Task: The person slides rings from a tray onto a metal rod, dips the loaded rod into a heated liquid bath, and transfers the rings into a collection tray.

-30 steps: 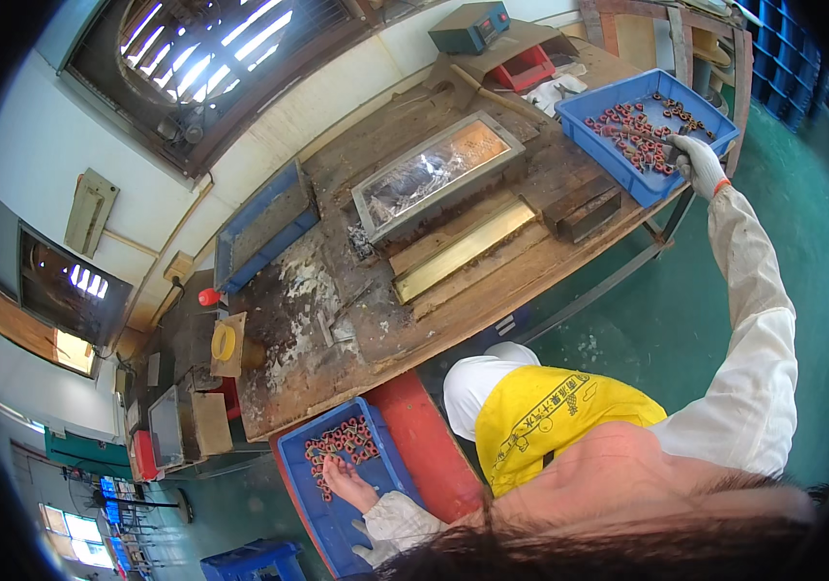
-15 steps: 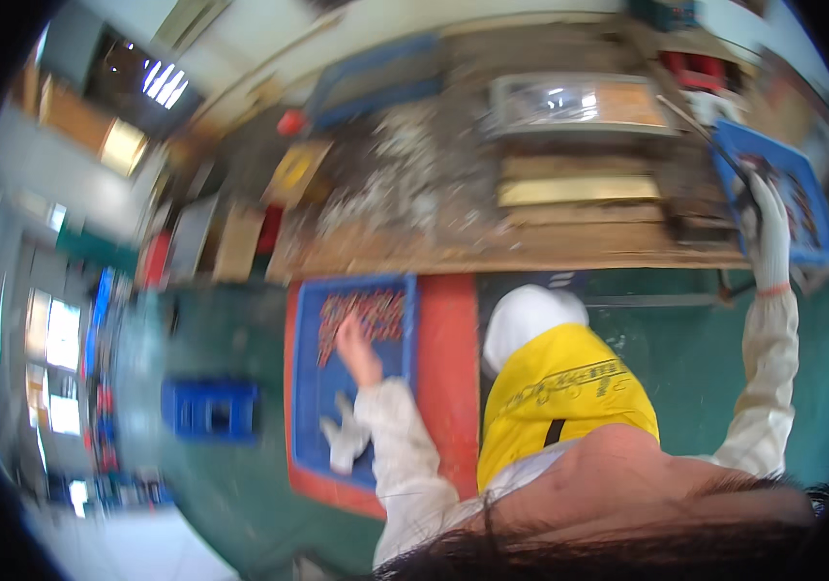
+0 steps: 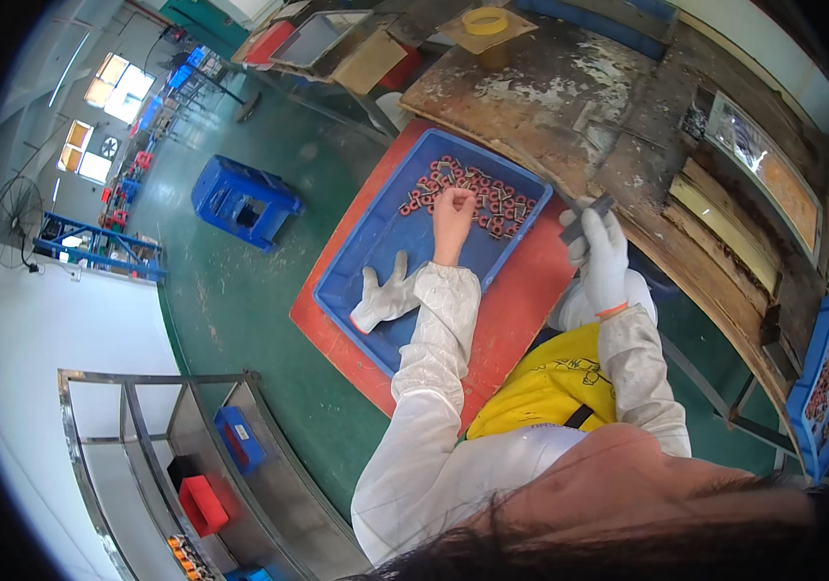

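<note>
Inside a blue tray [image 3: 332, 281], small reddish ring-shaped parts with metal pins [image 3: 506, 208] lie spread over the far end. My bare left hand [image 3: 452, 215] reaches in among these parts, its fingers pinched together; whatever is between the fingertips is too small to make out. An empty white glove [image 3: 390, 295] rests in the near half of the tray, beside my left sleeve. My right hand [image 3: 604, 257], in a white glove, is closed around a long, thin dark grey metal tool [image 3: 571, 232] by the tray's right corner. The tool's thin end extends toward the bench edge.
The tray sits on a red board [image 3: 550, 283]. A worn wooden bench [image 3: 550, 107] runs along the far and right side, with a second blue tray of parts [image 3: 818, 387] at its right end. A blue stool [image 3: 240, 198] and a metal shelf rack [image 3: 158, 378] stand left.
The view has turned toward the left tray. My right hand, with the long tool, has left the tray at the bench's right end and come close to the left tray. My left hand remains over the parts.
</note>
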The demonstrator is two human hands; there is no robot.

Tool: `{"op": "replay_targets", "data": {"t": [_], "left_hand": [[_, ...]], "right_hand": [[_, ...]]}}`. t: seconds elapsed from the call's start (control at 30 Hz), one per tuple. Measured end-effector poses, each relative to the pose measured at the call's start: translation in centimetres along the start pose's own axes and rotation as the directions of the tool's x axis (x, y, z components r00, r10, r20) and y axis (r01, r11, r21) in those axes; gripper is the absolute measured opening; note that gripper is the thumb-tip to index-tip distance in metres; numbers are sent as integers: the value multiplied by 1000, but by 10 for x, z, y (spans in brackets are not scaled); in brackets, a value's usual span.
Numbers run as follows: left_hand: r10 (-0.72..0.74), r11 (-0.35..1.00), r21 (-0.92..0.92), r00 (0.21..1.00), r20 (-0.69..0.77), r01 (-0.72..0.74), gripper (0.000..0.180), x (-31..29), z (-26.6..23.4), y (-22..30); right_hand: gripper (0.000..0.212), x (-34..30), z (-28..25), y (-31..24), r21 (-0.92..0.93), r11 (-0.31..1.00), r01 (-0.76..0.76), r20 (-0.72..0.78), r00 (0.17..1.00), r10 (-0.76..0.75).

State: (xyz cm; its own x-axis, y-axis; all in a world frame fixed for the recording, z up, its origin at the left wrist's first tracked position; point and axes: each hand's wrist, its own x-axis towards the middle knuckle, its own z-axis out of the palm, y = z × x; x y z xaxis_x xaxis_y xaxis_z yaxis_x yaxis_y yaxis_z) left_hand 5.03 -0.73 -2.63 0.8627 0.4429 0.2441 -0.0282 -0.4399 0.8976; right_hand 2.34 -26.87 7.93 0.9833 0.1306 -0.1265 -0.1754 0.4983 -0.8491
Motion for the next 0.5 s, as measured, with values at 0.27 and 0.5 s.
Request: {"op": "replay_targets", "data": {"t": [0.27, 0.5], "left_hand": [[109, 826, 558, 994, -21, -79, 22, -15, 0, 11], [8, 751, 659, 999, 36, -30, 27, -16, -1, 4]], "right_hand": [[30, -4, -15, 13, -239, 968, -80, 142, 983, 117], [33, 1, -20, 14, -101, 987, -125, 161, 977, 140]]}}
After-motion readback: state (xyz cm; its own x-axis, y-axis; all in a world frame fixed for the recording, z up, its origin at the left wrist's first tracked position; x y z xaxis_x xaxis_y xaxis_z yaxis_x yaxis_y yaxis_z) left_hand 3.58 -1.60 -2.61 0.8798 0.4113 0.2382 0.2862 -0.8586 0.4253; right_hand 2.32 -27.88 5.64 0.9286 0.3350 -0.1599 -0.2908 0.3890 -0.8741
